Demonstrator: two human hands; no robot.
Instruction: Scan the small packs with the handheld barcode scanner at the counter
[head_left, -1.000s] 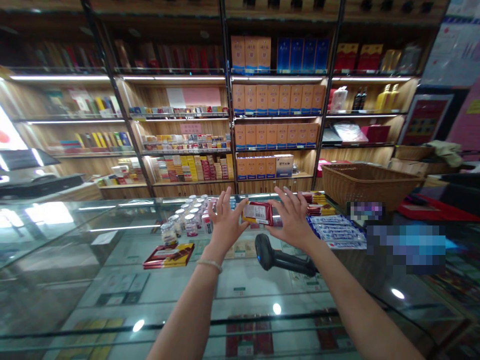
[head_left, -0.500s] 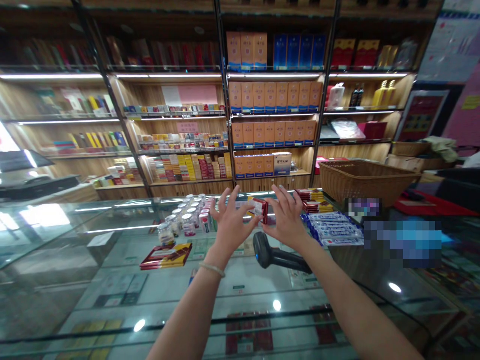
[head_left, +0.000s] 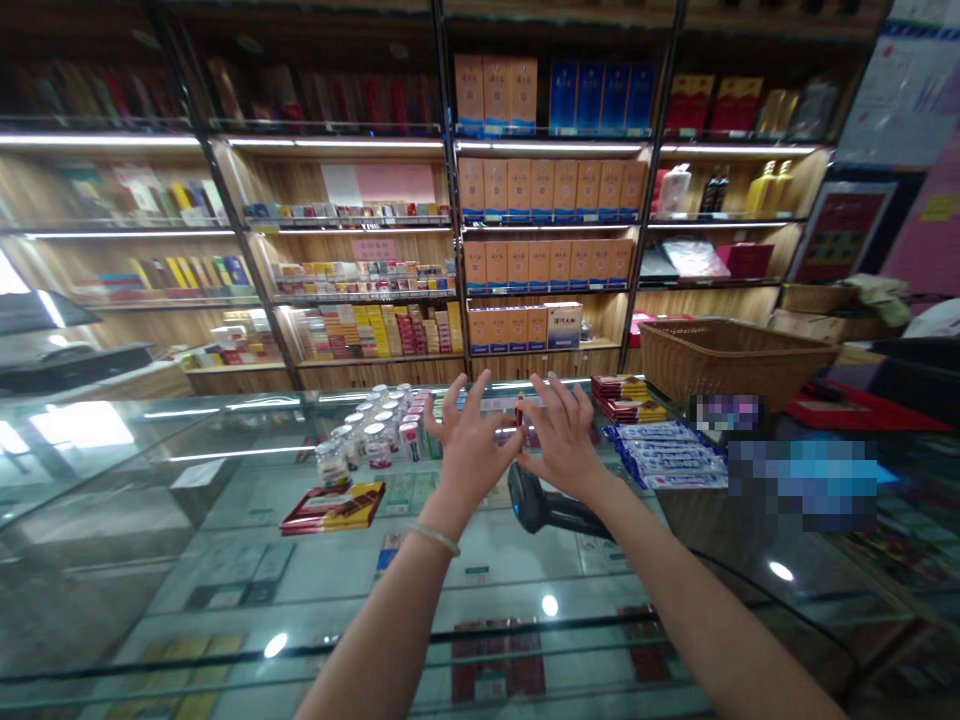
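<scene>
Glass display counter (head_left: 337, 590): clear top, with goods visible beneath.

Stack of red-and-yellow chocolate bars (head_left: 332, 508): flat on the glass, left of the left forearm.

Barcode scanner (head_left: 527, 497): black, lying on the counter just below the hands, its handle partly covered by the right forearm.

Left hand (head_left: 472, 450): pale bangle (head_left: 436, 540) at the wrist; thumb and forefinger pinched narrow on one side of the packet, other fingers spread upward.

Right hand (head_left: 564, 445): thumb and forefinger likewise narrow on the opposite side, remaining fingers raised and fanned.

Red wrapped packet (head_left: 520, 408): one, held edge-on between both hands' fingertips, above the scanner head; only a thin strip shows.

Blue-and-white wrapped bars (head_left: 671, 455): laid in a row, right of the right hand.

White-lidded containers (head_left: 380, 445): grouped, left of the left hand.

Second chocolate stack (head_left: 626, 400): behind the blue-and-white bars.

Wicker basket (head_left: 727, 350): brown, at the right.

Wooden shelving (head_left: 375, 375): behind the counter, bearing orange boxes (head_left: 537, 190) and, higher, blue boxes (head_left: 606, 95).
</scene>
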